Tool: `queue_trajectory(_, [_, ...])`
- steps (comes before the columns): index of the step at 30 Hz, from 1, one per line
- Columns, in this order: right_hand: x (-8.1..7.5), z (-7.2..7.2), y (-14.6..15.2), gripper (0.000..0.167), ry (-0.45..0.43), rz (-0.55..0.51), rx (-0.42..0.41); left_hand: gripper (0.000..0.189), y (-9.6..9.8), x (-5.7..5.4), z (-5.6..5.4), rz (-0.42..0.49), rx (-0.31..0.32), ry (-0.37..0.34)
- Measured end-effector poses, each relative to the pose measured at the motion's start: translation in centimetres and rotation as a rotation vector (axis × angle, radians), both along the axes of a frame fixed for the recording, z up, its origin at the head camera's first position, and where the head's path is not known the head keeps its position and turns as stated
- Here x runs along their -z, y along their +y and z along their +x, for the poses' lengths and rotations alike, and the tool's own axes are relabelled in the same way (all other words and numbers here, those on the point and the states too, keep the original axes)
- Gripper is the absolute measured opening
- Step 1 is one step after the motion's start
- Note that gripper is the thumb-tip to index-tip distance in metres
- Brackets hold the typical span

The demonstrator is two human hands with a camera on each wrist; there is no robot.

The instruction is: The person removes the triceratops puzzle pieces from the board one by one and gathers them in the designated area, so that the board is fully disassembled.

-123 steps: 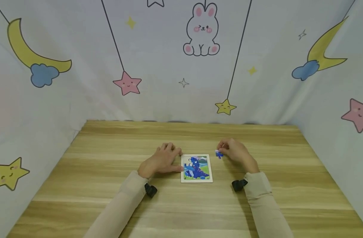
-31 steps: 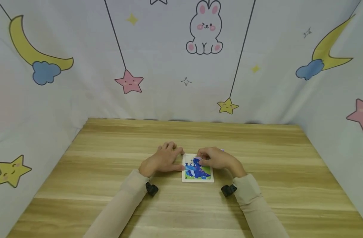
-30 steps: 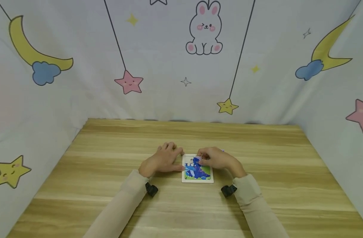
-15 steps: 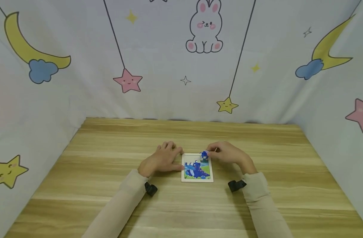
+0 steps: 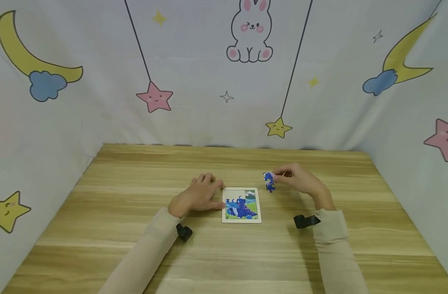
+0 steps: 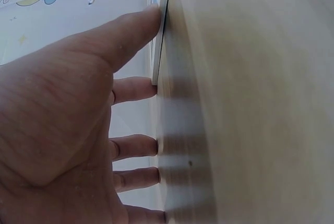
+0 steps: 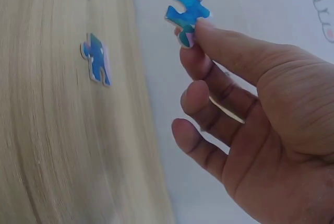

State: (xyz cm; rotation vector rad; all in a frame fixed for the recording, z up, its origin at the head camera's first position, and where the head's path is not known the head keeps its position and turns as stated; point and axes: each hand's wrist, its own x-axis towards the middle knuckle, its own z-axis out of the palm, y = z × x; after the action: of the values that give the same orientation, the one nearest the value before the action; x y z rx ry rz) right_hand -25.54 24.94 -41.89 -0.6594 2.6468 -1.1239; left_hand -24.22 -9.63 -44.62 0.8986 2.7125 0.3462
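Observation:
A small dinosaur jigsaw board with a white frame (image 5: 242, 221) lies on the table; its upper left shows bare pale backing. My left hand (image 5: 199, 195) rests at its left side, fingers spread. In the left wrist view the thumb (image 6: 136, 30) lies on the frame's edge and the fingertips touch the table. To the right of the board, my right hand (image 5: 302, 179) pinches a blue jigsaw piece (image 7: 192, 11) between thumb and index finger, raised over the table. A second blue jigsaw piece (image 7: 97, 59) lies on the table below it.
The wooden table (image 5: 224, 257) runs back to a white cloth backdrop (image 5: 194, 122) printed with stars, moons and a rabbit. Black wrist cameras are strapped over both beige sleeves (image 5: 330, 226).
My right hand, over the board's upper part a second ago, has lifted off and moved right with the piece in its fingers. The second piece now shows. My left hand has stayed at the board.

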Motion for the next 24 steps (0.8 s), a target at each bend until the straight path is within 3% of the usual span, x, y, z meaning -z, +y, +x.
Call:
queue_trajectory(9, [0.1, 0.0, 1.0, 0.025, 0.001, -0.009, 0.043, 0.055, -0.1, 0.0, 0.1, -0.006, 0.002, 0.005])
queue_trajectory(24, [1.4, -0.2, 2.7, 0.019, -0.008, 0.104, 0.08, 0.057, 0.0, -0.2, 0.1, 0.008, 0.011, 0.005])
